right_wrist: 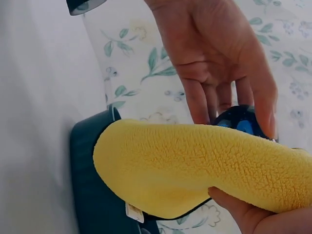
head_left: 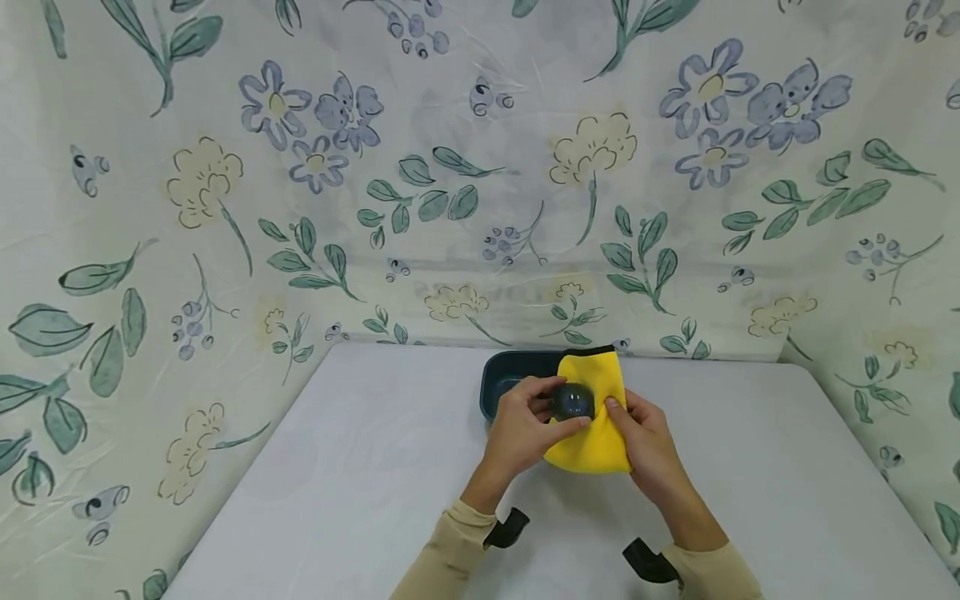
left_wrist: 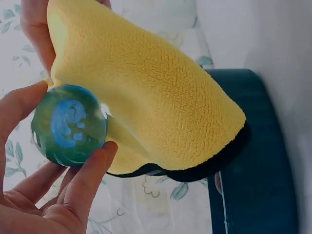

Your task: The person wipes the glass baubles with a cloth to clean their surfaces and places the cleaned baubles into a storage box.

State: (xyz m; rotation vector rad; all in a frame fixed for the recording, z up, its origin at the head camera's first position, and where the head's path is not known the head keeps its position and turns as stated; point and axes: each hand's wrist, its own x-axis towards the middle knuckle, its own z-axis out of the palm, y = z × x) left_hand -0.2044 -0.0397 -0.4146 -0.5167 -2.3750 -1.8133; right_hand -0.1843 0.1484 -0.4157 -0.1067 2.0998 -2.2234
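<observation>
Yellow cloth (head_left: 592, 433) is draped over your right hand (head_left: 652, 450), whose fingers grip it. Your left hand (head_left: 521, 429) pinches a green-and-blue ball (left_wrist: 69, 125) between thumb and fingertips, touching the cloth. Both sit just in front of the dark tray (head_left: 502, 379), on the white table (head_left: 360, 467); the cloth hides the tray's right part.

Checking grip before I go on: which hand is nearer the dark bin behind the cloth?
Left. The left hand holds the ball right at the bin front edge; the right hand, gripping the yellow cloth, sits further off.
</observation>
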